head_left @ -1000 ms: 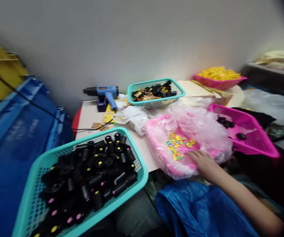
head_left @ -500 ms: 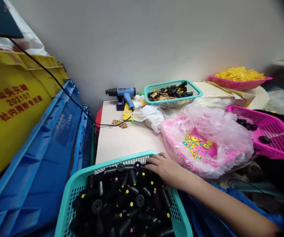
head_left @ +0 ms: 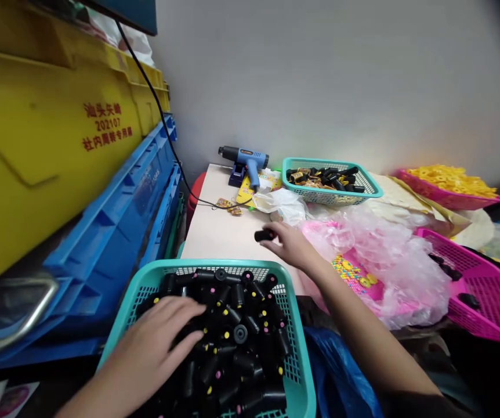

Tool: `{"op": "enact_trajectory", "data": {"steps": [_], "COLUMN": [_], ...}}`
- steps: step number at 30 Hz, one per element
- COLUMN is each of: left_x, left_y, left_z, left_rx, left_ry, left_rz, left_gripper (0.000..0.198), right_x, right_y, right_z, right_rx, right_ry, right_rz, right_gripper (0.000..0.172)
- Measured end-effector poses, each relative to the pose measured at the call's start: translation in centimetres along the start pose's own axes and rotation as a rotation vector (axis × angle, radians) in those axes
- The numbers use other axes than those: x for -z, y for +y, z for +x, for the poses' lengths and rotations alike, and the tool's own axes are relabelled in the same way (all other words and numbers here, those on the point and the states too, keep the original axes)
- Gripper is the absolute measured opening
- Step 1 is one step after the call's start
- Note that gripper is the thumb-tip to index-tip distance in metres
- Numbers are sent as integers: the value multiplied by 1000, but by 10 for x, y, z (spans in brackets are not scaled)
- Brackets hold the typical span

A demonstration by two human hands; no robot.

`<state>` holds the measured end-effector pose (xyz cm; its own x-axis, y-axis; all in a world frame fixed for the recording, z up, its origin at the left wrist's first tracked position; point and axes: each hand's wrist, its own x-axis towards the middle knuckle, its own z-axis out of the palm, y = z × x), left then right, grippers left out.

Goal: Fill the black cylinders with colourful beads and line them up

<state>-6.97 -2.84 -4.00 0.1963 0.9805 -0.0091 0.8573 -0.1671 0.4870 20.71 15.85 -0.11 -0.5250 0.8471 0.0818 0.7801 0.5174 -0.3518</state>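
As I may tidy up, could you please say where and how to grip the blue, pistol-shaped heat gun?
Probably by its slanting blue handle, from the front right: it extends below the barrel, while the black nozzle points left.

Standing here, I'd call it a small assembly workshop: a wide teal plastic mesh basket (head_left: 215, 264) heaped with near-identical black plastic cylinders (head_left: 241, 363), a blue-and-black pistol-shaped heat gun (head_left: 252, 158) on the pale flat-topped worktable (head_left: 217, 238), and a big yellow plastic crate (head_left: 24, 116) printed with red Chinese characters.
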Motion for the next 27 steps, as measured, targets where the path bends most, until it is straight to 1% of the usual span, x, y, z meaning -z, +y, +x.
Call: {"op": "enact_trajectory", "data": {"steps": [1,3,4,5,7,9,10,11,12,13,14,15,16,17,18,20,21,23,24,25,27], "left_x": [-4,-13,-16,-18,-18,-10,-4,4,12,20,27,32,35,36,35,26,19,3,-5,-13,-24], "left_y": [7,19,22,22,18,10,7,5,4,5,6,9,12,16,20,28,31,33,32,31,29], "left_z": [16,40,47,51,47,39,38,40,46,57,73,92,114,137,160,199,215,235,241,244,248], "left_rx": [8,55,82,92,81,105,132,162,182,184,170,133,98,78,45,20,4,-31,-49,-62,-75], "left_ry": [-33,-80,-84,-84,-77,-38,1,55,114,170,216,231,226,206,135,49,-6,-112,-160,-199,-249], "left_rz": [58,153,162,136,-3,-181,-268,-345,-404,-438,-445,-418,-361,-269,-149,-68,-34,11,32,48,69], "left_gripper": [36,41,41,39,35,32,33,37,42,47,50,49,43,42,42,38,33,21,18,19,24], "right_x": [-8,-24,-32,-37,-42,-36,-31,-26,-21,-18,-17,-17,-20,-23,-26,-28,-25,-12,-4,4,15], "right_y": [1,5,8,10,14,14,12,9,4,-2,-8,-14,-20,-25,-29,-32,-31,-26,-21,-15,1], "right_z": [18,45,54,59,62,55,49,42,33,24,14,5,-3,-9,-14,-18,-18,-16,-13,-8,7], "right_rx": [-55,-69,-64,-51,-31,-15,-6,27,92,177,292,389,455,491,497,513,533,536,491,406,170], "right_ry": [-23,-65,-87,-104,-118,-95,-75,-63,-73,-102,-157,-216,-263,-299,-316,-329,-334,-349,-344,-320,-225], "right_rz": [-54,-80,-84,-82,-80,-75,-69,-54,-34,-21,-19,-56,-123,-203,-287,-385,-380,-255,-161,-83,-28], "right_gripper": [22,16,15,15,21,32,33,30,25,21,21,25,30,33,33,26,23,26,29,31,29]}}
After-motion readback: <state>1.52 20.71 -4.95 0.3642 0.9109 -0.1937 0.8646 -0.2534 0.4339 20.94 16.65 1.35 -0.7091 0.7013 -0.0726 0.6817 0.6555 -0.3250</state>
